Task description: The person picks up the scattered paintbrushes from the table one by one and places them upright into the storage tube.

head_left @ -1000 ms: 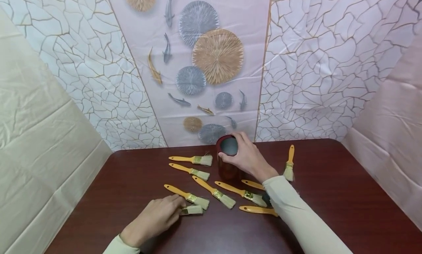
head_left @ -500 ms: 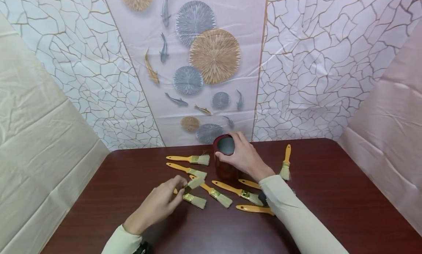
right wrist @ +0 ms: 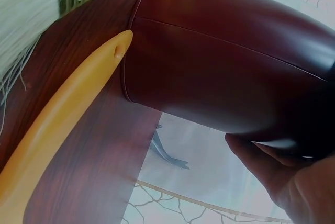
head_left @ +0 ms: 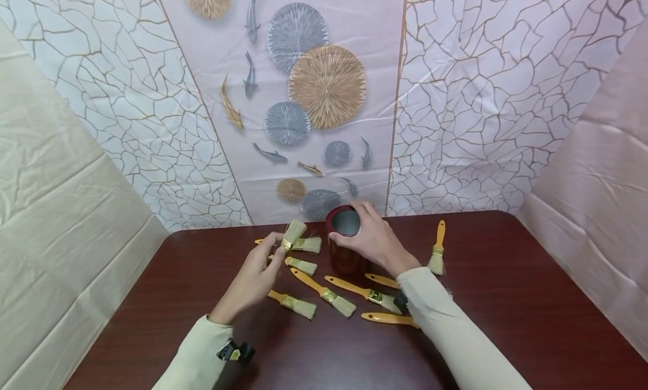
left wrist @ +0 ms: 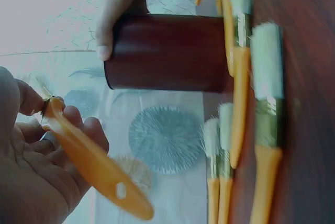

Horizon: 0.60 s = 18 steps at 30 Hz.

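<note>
My left hand (head_left: 253, 277) pinches a paintbrush (head_left: 294, 232) at its metal ferrule, above the table and left of the cup. The pale bristles point up, and in the left wrist view the yellow handle (left wrist: 94, 156) slants down out of the fingers. A dark red cylindrical cup (head_left: 345, 260) stands upright near the table's back edge, its greyish inside showing from above. My right hand (head_left: 377, 241) grips this cup at the rim from the right, thumb on the near side. The right wrist view shows the cup's side (right wrist: 209, 56) and base on the table.
Several more yellow-handled paintbrushes lie about the cup: one paintbrush (head_left: 302, 308) front left, one (head_left: 340, 304) in front, and one (head_left: 439, 249) far right. Another paintbrush (head_left: 387, 318) runs partly under the right sleeve. A patterned cloth (head_left: 326, 86) hangs behind the table.
My left hand has picked a paintbrush up from the table, raised it toward the cup and turned its bristles upward. The right hand stays on the cup.
</note>
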Available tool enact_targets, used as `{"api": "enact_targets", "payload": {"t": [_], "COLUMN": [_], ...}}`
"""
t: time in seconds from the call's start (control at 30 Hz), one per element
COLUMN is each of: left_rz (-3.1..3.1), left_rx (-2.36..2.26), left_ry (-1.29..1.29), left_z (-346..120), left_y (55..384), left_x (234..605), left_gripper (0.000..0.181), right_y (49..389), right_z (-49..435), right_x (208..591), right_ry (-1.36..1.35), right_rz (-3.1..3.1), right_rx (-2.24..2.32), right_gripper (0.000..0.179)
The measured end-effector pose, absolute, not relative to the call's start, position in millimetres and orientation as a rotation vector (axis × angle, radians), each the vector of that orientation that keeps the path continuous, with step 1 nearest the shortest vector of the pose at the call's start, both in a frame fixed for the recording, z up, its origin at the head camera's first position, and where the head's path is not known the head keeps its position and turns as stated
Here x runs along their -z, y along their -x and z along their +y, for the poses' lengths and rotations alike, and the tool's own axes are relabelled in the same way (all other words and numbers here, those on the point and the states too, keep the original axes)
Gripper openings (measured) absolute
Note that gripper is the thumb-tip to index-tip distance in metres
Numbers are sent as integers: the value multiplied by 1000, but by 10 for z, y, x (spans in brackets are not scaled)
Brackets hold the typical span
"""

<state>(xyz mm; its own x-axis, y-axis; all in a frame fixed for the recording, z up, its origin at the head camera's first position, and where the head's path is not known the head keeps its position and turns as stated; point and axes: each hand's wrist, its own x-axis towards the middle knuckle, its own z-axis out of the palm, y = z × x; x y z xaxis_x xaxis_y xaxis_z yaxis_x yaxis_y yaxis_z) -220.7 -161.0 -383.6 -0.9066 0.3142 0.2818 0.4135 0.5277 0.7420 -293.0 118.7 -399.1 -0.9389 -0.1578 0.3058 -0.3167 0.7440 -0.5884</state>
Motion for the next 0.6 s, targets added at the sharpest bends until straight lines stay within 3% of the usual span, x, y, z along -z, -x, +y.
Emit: {"api": "enact_targets", "payload": {"t": [0.27,0.6], "left_rz": [-2498,-2354], "left_rx": [1368,1442], "left_ry": [639,643], "left_z": [-1451,-1257], "left_y": [2351,2596], "left_x": [3578,3135], "left_gripper": [31,19], "right_y": [2947,2944], "right_z": [1183,1209], "right_x": [3977,3906], "right_ry": [-342,-337], "right_rz": [-2753,-2795], "right_rx": [-908,-876], "right_gripper": [104,108]}}
